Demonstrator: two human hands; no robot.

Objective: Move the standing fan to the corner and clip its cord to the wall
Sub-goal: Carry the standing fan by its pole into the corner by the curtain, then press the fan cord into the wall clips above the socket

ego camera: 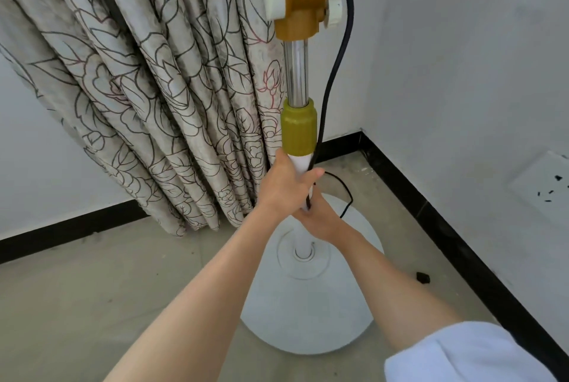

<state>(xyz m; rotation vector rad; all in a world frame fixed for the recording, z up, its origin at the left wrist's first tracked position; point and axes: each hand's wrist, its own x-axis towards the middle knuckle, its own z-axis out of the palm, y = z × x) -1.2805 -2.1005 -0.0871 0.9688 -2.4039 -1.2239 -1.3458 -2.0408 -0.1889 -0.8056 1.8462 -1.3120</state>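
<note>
Nearest you: a white sleeve [468, 354] on your right arm, both forearms reaching fwd over the fan's round white base [311, 304], which sits flat on the concrete floor [92, 304]. Your right hand [320, 217] is wrapped low around the white lower pole [303, 163], w/ the black cord [337, 61] pinched against the pole under that grip; your left hand [288, 183] closes round the pole just above it, right under the yellow-green height collar [299, 127]. So both grips are closed tight, holding the standing fan [296, 74] by its pole. Above the collar runs the chrome tube, then the gold neck housing at top of view; the fan head itself is out of frame. The cord drops from the housing down the right side of the pole, loops out past your hands and over the base. A small black object [423, 277] lies on the floor by the black baseboard [455, 246]; it may be the plug or a clip, can't tell. Behind: floral curtain [147, 74] left of the pole, the wall corner just beyond, a socket plate [545, 187] on the right wall. Step in hand looks like the move, nearly done, since the fan stands close to the corner. Next probably needs you to settle the base, free the cord from your right grip, then find a clip; none clearly visible.
</note>
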